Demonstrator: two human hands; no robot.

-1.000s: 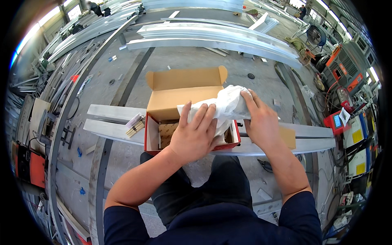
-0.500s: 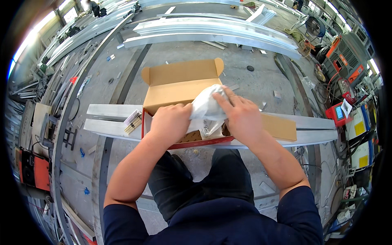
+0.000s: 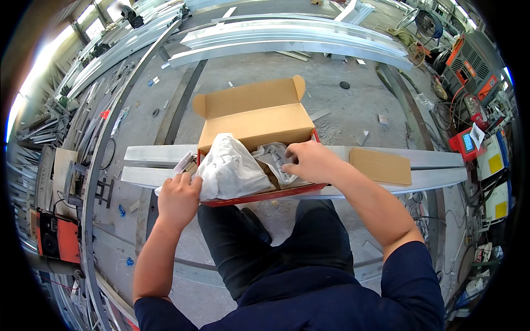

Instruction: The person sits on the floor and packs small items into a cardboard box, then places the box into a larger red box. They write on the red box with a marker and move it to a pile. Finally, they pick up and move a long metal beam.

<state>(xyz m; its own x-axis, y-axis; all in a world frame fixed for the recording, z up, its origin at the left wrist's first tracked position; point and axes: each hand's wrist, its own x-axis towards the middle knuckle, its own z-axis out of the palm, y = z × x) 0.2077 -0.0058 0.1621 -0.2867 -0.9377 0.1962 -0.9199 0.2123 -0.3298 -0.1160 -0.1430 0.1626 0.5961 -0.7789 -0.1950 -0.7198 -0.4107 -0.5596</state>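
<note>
Your left hand [image 3: 178,199] is closed on the edge of a white plastic bag [image 3: 229,171]. It pinches the bag at the near left corner of the box. The bag bulges up and hangs over the near left side of an open cardboard box [image 3: 256,128]. The box has a red rim along its near side, and its brown lid stands open on the far side.

Your right hand [image 3: 312,161] is inside the box, on the right. Its fingers are curled down onto a second, crumpled bit of white plastic [image 3: 276,160]. You cannot tell for sure if they pinch it or only press on it.

The box sits on a long silver metal beam [image 3: 430,171] that runs from left to right in front of you. A flat brown piece of cardboard [image 3: 381,166] lies on the beam, just right of your right arm. More long metal beams [image 3: 287,41] lie on the grey floor, far away.
</note>
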